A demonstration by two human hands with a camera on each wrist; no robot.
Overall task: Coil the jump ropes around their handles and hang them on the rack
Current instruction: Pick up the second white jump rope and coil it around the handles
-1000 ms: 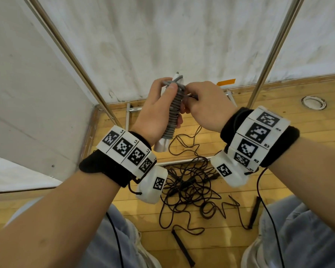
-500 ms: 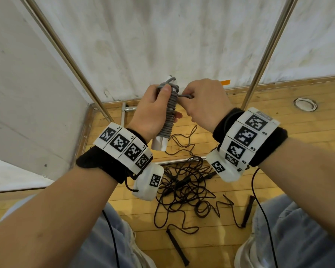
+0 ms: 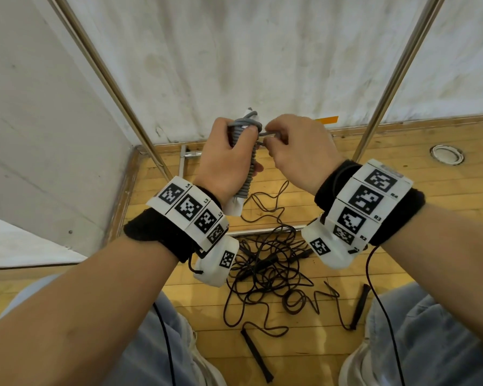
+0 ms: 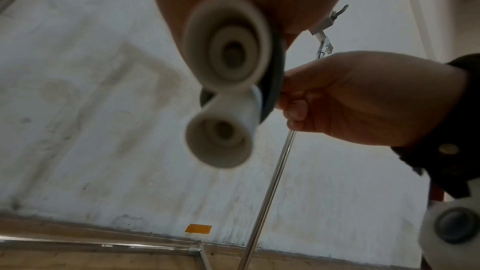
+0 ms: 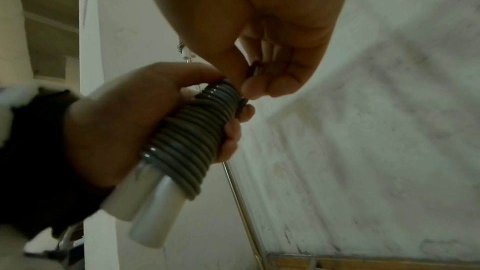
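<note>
My left hand (image 3: 229, 160) grips a pair of white handles (image 5: 145, 208) held side by side, with a grey rope (image 5: 192, 141) coiled tightly round them. The handles' round ends (image 4: 226, 44) face the left wrist camera. My right hand (image 3: 293, 146) pinches the grey rope's loose end (image 3: 268, 134) just beside the top of the coil. On the wooden floor below lies a tangle of black jump ropes (image 3: 271, 271) with slim black handles (image 3: 255, 355) (image 3: 360, 305). The rack's metal poles (image 3: 115, 87) (image 3: 396, 71) rise on either side of my hands.
The rack's low metal bars (image 3: 262, 231) cross the floor under my hands. A white wall (image 3: 248, 51) stands close behind, and another wall (image 3: 39, 135) on the left. A round floor fitting (image 3: 446, 154) sits at the right. My knees in jeans (image 3: 430, 344) frame the black ropes.
Both hands have stayed together at the coil; my right hand has shifted slightly, working the rope's end at the top of the grey coil. The view has tilted a little.
</note>
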